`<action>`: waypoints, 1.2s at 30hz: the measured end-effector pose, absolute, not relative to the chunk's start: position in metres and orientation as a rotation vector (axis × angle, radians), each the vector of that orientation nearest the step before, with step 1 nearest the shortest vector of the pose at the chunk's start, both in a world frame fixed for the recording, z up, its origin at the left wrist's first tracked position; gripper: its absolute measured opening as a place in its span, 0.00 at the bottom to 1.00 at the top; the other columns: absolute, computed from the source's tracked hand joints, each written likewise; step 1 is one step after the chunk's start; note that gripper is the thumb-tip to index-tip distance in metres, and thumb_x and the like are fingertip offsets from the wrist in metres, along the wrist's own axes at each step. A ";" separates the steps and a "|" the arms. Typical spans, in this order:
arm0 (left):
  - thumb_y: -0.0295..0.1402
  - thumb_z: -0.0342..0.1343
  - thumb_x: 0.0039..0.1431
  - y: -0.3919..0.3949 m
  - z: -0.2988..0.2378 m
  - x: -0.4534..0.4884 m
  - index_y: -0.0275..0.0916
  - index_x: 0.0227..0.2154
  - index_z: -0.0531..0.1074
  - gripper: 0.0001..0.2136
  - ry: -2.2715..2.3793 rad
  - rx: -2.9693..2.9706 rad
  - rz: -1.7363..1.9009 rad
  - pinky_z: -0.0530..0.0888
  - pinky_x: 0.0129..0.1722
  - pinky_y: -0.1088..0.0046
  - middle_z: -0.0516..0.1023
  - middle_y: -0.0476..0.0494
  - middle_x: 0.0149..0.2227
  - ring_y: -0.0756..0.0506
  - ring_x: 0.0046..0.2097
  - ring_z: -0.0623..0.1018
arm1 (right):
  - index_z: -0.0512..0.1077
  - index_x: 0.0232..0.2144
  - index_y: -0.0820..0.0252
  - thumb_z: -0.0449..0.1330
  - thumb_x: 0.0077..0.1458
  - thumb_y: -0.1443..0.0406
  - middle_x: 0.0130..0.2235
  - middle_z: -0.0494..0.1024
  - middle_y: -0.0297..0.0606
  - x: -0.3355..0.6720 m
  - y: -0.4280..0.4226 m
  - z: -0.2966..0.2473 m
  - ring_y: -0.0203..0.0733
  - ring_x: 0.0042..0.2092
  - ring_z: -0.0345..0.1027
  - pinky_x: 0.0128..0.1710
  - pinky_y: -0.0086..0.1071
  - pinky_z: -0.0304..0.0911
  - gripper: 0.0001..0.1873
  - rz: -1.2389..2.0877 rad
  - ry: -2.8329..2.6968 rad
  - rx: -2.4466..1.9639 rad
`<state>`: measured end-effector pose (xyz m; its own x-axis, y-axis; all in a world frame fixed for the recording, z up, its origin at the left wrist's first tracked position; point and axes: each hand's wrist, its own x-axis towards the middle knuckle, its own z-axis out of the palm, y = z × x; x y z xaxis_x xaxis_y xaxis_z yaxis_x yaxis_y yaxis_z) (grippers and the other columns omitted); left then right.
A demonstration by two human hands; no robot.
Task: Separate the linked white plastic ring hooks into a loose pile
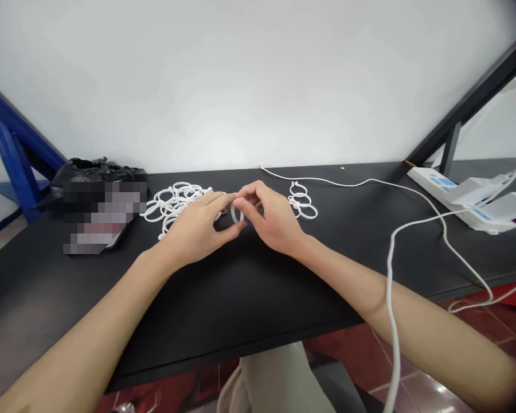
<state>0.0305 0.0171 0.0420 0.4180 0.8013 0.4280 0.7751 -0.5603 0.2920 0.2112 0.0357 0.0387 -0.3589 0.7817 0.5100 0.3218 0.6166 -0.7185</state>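
Observation:
Between my two hands, above the black tabletop, is a white plastic ring (235, 213). My left hand (202, 228) grips the ring from the left, with thumb below and fingers above. From the right, my right hand (273, 215) pinches it between thumb and fingers; the fingertips partly hide the ring. Behind and left of my left hand lies a heap of white rings (176, 198), some with a small knob. A smaller group of white rings (303, 203) lies just right of my right hand.
A black plastic bag (94, 171) and a blurred-out object (105, 221) lie on the left. On the right is a white power strip (451, 201) with plugged-in adapters. A white cable (391, 287) hangs across my right forearm, and another cord (339, 182) runs along the black table (223, 310).

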 end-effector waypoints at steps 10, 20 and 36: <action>0.40 0.53 0.60 0.018 0.039 0.031 0.40 0.43 0.70 0.11 1.369 2.623 0.831 0.71 0.45 0.65 0.74 0.45 0.37 0.43 0.41 0.73 | 0.70 0.28 0.58 0.56 0.63 0.59 0.32 0.78 0.31 0.213 0.039 0.042 0.34 0.33 0.67 0.37 0.30 0.60 0.12 0.509 -2.052 -0.846; 0.42 0.54 0.60 0.024 0.039 0.025 0.40 0.50 0.66 0.18 1.647 2.493 0.909 0.71 0.46 0.61 0.74 0.41 0.45 0.39 0.48 0.72 | 0.69 0.45 0.57 0.53 0.64 0.51 0.36 0.77 0.34 0.216 0.042 0.039 0.37 0.36 0.69 0.36 0.31 0.61 0.18 0.450 -2.057 -1.083; 0.45 0.47 0.63 0.035 0.022 0.005 0.41 0.55 0.68 0.22 2.100 2.472 0.785 0.66 0.48 0.46 0.72 0.31 0.51 0.27 0.54 0.67 | 0.73 0.44 0.64 0.54 0.63 0.66 0.46 0.76 0.54 0.239 0.060 0.038 0.56 0.49 0.68 0.41 0.44 0.67 0.11 -0.138 -2.368 -1.739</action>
<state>0.0047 0.0351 0.0221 0.1061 0.8776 0.4675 0.9692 -0.1964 0.1486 0.2387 0.0604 0.0376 -0.2880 0.9331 0.2153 0.9518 0.3037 -0.0433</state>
